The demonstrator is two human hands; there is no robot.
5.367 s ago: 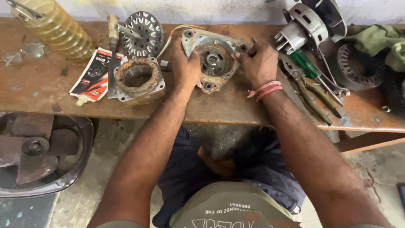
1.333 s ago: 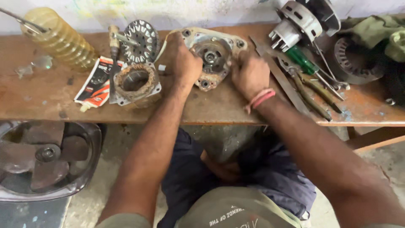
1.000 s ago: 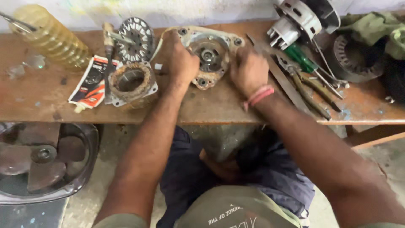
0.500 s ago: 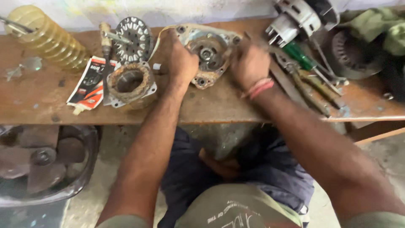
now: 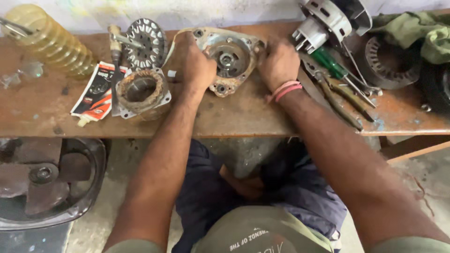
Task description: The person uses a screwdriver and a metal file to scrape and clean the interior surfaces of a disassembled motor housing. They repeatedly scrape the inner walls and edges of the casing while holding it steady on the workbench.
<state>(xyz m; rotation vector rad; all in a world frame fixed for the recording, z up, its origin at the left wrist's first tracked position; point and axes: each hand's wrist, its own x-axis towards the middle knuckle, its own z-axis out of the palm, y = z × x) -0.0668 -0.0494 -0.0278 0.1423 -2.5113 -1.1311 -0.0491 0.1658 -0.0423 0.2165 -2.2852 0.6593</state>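
Got my left hand point(image 5: 197, 65) and right hand point(image 5: 277, 63) clamped on opposite edges of this rusty motor end cover point(image 5: 228, 58), flat on the wooden bench point(image 5: 234, 112). Feels like heavy, stiff cast metal, gritty; the rim lugs look best to grab.

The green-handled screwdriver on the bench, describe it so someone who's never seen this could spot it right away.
Start at the long wooden bench and go to its right half, just past the right hand. There the green-handled screwdriver lies slanted in a pile of tools below a grey motor housing. The pliers beside it are dull metal; only the screwdriver is bright green.
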